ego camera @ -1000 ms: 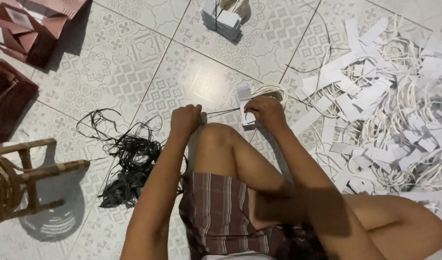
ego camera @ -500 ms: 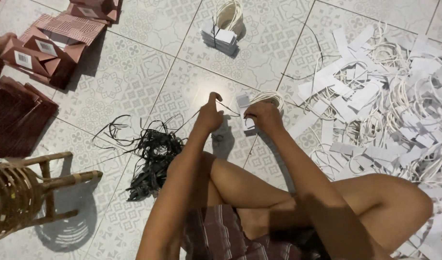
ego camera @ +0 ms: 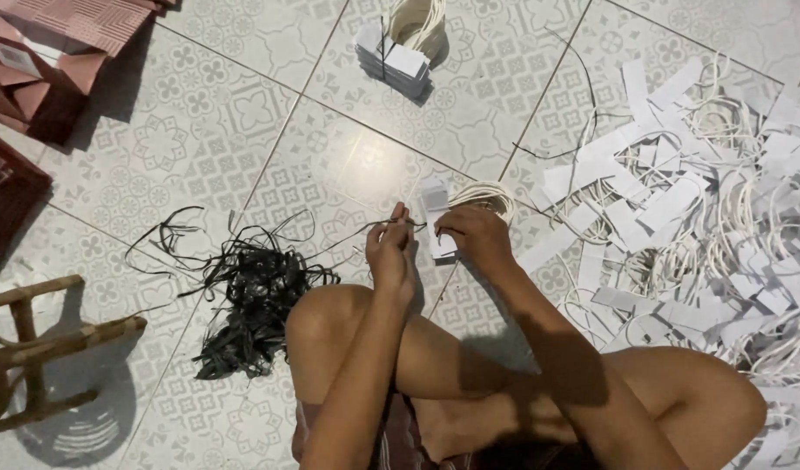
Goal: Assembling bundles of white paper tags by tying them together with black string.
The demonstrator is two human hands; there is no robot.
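Two hands are held close together over the tiled floor. A thin black strand is pinched in the left hand, while a small bundle of white card strips with looped white cord is grasped by the right hand. A tangle of black strands lies just left; a heap of white paper strips is spread to the right.

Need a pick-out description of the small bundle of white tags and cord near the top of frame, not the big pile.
Start from the big white pile of paper strips and cords on the right of the tiled floor. Look left, past the tile seam, to the top centre. The small bundle lies alone there: neatly stacked white tags with looped cord, tidy where the pile is loose.
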